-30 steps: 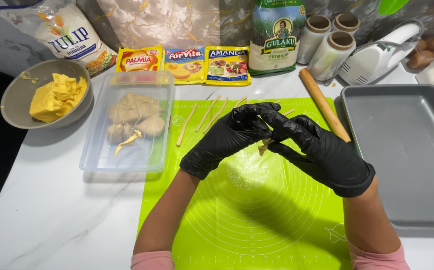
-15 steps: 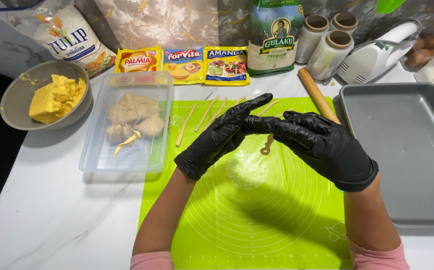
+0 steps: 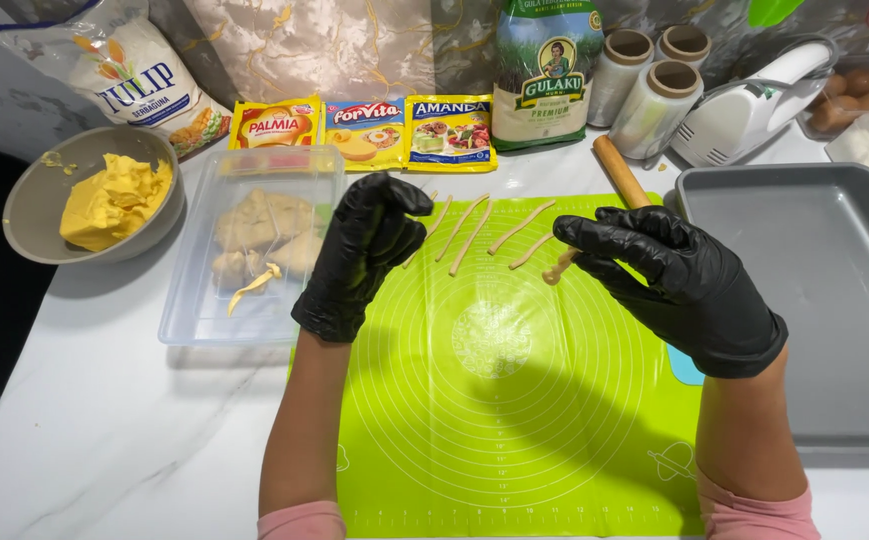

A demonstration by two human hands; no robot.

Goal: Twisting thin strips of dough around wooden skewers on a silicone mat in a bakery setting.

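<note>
— While your right hand [image 3: 680, 285] hangs over the green silicone baking mat [image 3: 515, 400], what have the fingertips got?

— Your gloved fingers [image 3: 595, 238] are pinched together on a short twisted dough stick [image 3: 558, 268]. It dangles from the tips with its lower end just above the mat, a little to the right of the printed centre circle.

— And my left hand [image 3: 363, 255]?

— Your left hand is loosely curled, fingers bent inward and holding nothing. It hovers over the mat's left edge, just beside the clear plastic container [image 3: 255, 240] with lumps of dough [image 3: 260, 232] in it.

— What lies between the two hands?

— Four thin dough strips [image 3: 470, 228] lie side by side near the mat's far edge, well apart from the twisted stick in your right hand. A wooden rolling pin [image 3: 620, 170] rests at the mat's far right corner.

— And the surface itself?

— You are working on a white marble-look counter [image 3: 105, 430]. A grey metal baking tray [image 3: 815, 290] sits to your right, touching the mat's edge. To your far left stands a grey bowl [image 3: 30, 205] of yellow margarine [image 3: 115, 195]. Along the back wall stand a flour bag [image 3: 125, 75], three sachets [image 3: 365, 130], a green sugar bag [image 3: 550, 70], rolls of plastic film [image 3: 650, 85] and a white hand mixer [image 3: 750, 110].
</note>
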